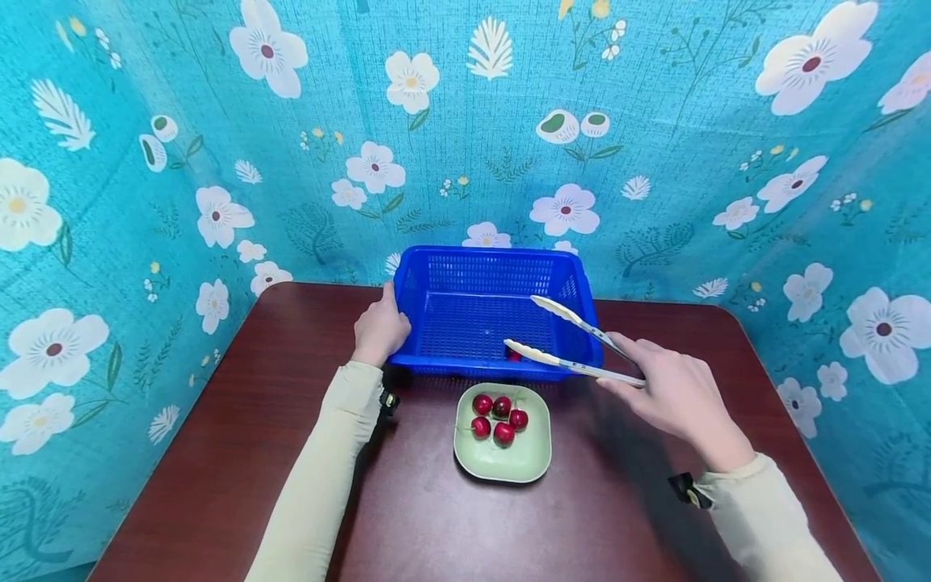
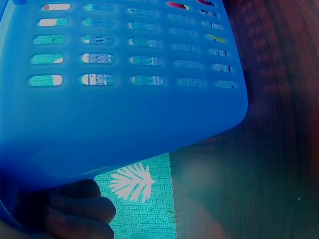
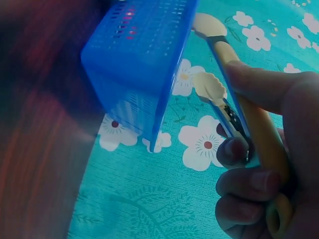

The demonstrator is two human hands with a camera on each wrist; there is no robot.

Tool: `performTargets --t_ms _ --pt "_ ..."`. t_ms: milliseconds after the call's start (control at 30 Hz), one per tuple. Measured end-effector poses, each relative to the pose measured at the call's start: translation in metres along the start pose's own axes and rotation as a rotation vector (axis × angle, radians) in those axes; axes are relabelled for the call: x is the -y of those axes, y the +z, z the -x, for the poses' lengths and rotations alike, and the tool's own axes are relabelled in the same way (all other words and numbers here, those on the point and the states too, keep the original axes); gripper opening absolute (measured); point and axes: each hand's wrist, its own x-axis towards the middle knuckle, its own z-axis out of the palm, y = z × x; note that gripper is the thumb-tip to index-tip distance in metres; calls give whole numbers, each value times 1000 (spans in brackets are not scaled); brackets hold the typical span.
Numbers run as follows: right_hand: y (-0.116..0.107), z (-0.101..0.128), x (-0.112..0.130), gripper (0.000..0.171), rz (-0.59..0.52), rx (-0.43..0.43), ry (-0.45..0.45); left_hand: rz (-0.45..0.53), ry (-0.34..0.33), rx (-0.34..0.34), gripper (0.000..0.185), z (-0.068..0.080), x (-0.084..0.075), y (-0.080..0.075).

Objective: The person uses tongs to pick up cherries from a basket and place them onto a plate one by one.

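A blue plastic basket [image 1: 454,323] with slotted walls stands at the back of the table. My left hand [image 1: 381,327] grips its left rim; the left wrist view shows the fingers [image 2: 82,209] curled at the rim. My right hand [image 1: 672,392] holds a pair of tongs [image 1: 556,358] with cream scalloped tips, spread apart over the basket's right part, nothing between them. Partly hidden behind the lower tong arm, a dark red cherry [image 1: 512,355] lies in the basket. In front, a pale green dish [image 1: 502,467] bears several red cherries [image 1: 503,434] with stems.
The dark wooden table [image 1: 429,533] runs up to a turquoise flowered cloth [image 1: 465,162] hanging behind and at both sides. The basket's front wall is close to the dish's back edge.
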Motion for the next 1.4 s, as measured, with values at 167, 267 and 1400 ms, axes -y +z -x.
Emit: performTargets --t_ms 167,267,1400 --pt "-6 -13 -3 70 57 28 -57 0 2 -9 71 1 0 0" --pt "-12 -22 -3 69 95 59 -90 -1 4 -15 70 1 -1 -1" --pt "1 -55 11 58 215 200 -93 -5 0 -9 71 2 -2 0"
